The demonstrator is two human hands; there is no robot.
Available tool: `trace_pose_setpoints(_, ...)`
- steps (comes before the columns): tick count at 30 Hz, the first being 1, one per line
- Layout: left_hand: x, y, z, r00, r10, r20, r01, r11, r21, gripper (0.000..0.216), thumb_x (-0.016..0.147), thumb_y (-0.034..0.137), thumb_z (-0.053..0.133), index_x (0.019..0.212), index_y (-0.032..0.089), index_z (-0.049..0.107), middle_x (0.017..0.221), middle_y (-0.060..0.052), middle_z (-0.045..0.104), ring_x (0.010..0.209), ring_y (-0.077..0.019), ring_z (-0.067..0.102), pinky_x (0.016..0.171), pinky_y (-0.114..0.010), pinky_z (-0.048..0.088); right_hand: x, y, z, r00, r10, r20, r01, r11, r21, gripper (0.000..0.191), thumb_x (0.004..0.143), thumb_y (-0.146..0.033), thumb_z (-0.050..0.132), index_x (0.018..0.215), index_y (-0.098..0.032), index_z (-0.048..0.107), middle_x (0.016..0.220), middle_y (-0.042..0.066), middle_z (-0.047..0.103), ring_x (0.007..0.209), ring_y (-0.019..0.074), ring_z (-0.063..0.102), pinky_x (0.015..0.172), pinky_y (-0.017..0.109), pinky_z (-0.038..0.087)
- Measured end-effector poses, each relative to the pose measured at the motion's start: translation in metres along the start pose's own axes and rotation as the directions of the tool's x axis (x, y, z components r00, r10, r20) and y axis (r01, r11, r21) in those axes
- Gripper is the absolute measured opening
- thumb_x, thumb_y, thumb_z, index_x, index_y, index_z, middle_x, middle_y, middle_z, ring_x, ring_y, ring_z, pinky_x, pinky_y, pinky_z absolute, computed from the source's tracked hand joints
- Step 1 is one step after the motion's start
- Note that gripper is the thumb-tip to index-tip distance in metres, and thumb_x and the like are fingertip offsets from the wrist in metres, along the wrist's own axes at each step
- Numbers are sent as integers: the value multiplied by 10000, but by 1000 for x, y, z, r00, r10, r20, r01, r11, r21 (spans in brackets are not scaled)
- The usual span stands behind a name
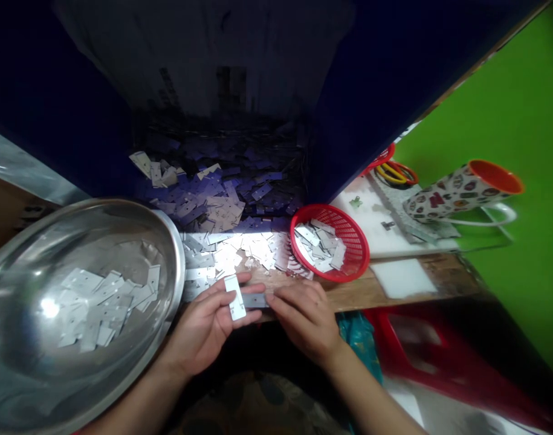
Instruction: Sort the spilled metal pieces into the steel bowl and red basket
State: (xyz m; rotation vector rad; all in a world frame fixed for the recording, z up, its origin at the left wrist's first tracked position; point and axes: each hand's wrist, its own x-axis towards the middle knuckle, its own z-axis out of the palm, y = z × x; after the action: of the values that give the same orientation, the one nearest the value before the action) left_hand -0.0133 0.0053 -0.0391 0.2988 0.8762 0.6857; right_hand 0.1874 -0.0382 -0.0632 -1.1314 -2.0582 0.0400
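Note:
Palm up near the bench edge, my left hand pinches a bright flat metal plate under its thumb. A second, greyer metal plate lies crosswise over the left fingers. My right hand grips the right end of that grey plate between thumb and fingertips. Just beyond both hands, many similar plates are heaped on the bench and back into the dark blue enclosure. To my left a large steel bowl holds a loose pile of plates. Right of centre, a red plastic basket holds several more.
A patterned mug with an orange inside stands at the right, near yellow and red rings. A white square pad lies on the wooden bench. Below is a red plastic stool. Dark blue walls flank the heap.

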Motion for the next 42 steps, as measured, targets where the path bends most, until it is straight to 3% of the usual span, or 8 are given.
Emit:
trace_pose_setpoints(3,2,0,0,1000,15,0,-15,999,-37,350,859,103,517,1205,69,551,1154,-212,669,1102,-331,620,909,-438,522,4,-4,0,950,290,-116,-271,950,152,249,826,-61,622,1033,-181,687,912,78,699,843,182,627,762,331,493)
trace_pose_setpoints(7,6,-1,1,999,32,-11,-32,998,-52,336,846,101,543,1180,80,567,1177,-210,660,1152,-338,587,946,-436,504,8,-10,6,596,802,36,-694,493,525,110,791,-219,705,896,-195,724,781,35,706,669,145,622,615,261,502)
trace_pose_setpoints(10,6,-1,0,999,43,-10,-44,998,-53,326,845,106,550,1170,84,576,1201,-211,647,1176,-342,570,965,-441,492,8,-10,11,373,879,297,-725,77,684,212,708,-316,780,867,-184,734,655,3,675,547,103,560,539,225,467)
trace_pose_setpoints(13,5,-1,1,999,44,-19,-46,997,-66,348,846,108,551,1193,86,561,1198,-214,649,1183,-341,564,977,-447,481,8,-10,14,316,862,396,-686,-81,724,257,645,-318,824,836,-168,739,600,-8,650,511,81,528,512,201,440)
trace_pose_setpoints(24,3,-2,1,998,53,-23,-55,994,-90,400,835,92,569,1234,115,555,1187,-178,663,1205,-329,550,1005,-479,458,13,-12,14,298,805,513,-638,-231,734,227,675,-288,787,850,-147,755,669,33,682,507,89,533,494,215,447)
trace_pose_setpoints(26,3,-1,2,998,53,-26,-55,994,-89,390,840,98,565,1229,107,559,1182,-181,664,1187,-326,565,995,-466,469,13,-15,13,344,832,435,-688,-92,719,194,725,-288,748,875,-164,754,682,35,683,535,112,558,517,240,477)
trace_pose_setpoints(33,6,-2,1,996,82,-40,-86,988,-127,472,825,59,543,1285,161,531,1182,-137,666,1108,-294,619,949,-479,505,12,-29,8,873,481,83,-471,785,402,294,840,-132,618,1097,-249,697,987,69,662,910,177,627,781,306,522)
trace_pose_setpoints(42,6,-2,2,994,78,-72,-85,992,-91,460,808,60,552,1261,143,554,1197,-146,652,1103,-281,615,912,-451,526,8,-24,15,589,768,252,-771,440,461,135,856,-310,605,833,-189,661,769,36,656,688,161,586,612,260,471)
